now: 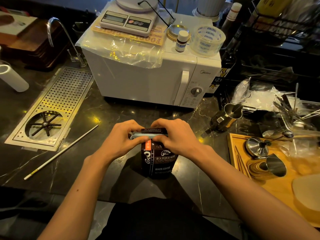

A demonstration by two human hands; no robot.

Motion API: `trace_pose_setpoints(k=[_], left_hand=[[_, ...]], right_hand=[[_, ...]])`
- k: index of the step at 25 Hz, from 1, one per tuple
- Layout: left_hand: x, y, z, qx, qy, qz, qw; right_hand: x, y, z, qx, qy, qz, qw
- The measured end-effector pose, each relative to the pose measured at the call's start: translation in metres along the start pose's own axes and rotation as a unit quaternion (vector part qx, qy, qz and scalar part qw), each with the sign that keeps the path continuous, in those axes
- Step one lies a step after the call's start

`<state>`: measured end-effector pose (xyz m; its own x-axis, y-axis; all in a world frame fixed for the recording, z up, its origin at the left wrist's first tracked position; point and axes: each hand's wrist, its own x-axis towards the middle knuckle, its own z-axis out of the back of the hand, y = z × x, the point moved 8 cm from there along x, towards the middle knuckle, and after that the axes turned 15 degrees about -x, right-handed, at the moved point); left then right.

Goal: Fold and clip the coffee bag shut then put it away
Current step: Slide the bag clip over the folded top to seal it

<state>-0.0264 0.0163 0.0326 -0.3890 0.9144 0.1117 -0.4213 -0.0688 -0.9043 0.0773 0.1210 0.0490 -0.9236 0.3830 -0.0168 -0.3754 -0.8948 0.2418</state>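
A black coffee bag (160,161) with white lettering stands upright on the dark marble counter, near the front edge in the middle. Its top is folded over. A long pale blue-grey clip (149,135) lies across the fold. My left hand (121,135) pinches the clip's left end and the bag top. My right hand (174,135) presses on the clip's right part and the fold. Fingers hide both ends of the clip.
A white microwave (147,75) stands just behind the bag, with a scale (128,21) and a tape roll (207,40) on top. A perforated metal drain tray (52,108) and a white stick (60,152) lie left. A wooden tray (277,170) with metal jugs sits right.
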Motion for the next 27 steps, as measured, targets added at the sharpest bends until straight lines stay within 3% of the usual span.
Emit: trace_pose_setpoints(k=[11, 17, 22, 27], left_hand=[[-0.003, 0.002, -0.005, -0.055, -0.042, 0.012, 0.998], [-0.004, 0.003, -0.004, -0.045, -0.05, 0.01, 0.998], [-0.001, 0.005, -0.004, -0.039, -0.056, 0.014, 0.998], [-0.002, 0.008, -0.003, -0.037, -0.066, 0.011, 0.997]], right_hand=[[-0.001, -0.013, -0.003, 0.082, 0.05, -0.007, 0.995], [-0.007, -0.011, 0.001, 0.091, -0.009, -0.018, 0.996], [-0.003, -0.025, 0.0, 0.114, 0.045, -0.011, 0.992], [-0.006, -0.034, 0.001, 0.121, -0.001, -0.038, 0.992]])
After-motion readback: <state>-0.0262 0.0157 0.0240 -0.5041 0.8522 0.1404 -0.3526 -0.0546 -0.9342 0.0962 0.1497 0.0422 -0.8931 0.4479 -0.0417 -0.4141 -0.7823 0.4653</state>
